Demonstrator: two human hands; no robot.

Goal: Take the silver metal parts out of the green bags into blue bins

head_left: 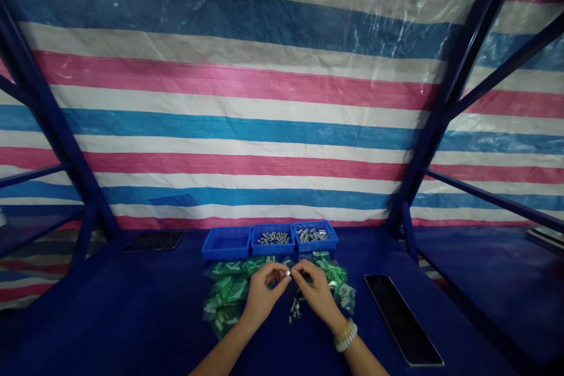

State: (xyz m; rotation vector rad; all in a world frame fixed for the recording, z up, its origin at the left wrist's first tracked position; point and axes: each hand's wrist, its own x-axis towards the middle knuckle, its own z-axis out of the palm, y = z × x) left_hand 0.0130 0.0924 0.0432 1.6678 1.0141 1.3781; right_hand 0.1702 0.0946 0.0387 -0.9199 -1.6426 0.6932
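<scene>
My left hand and my right hand meet just in front of the blue bins, fingertips pinched close together. Between them shows a small, shiny, whitish-silver part, too small to name. It sits at my left fingertips, with my right thumb and index finger touching or very near it. Under and around the hands lie green-printed clear plastic bags, with more bags to the right. A few loose small metal pieces rest on the blue table between my wrists.
Three blue bins stand in a row: a left bin, a middle bin with small metal pieces, and a right bin with metal cylinders. A black phone-like device lies right, a dark flat object far left. Blue frame posts flank a striped sheet.
</scene>
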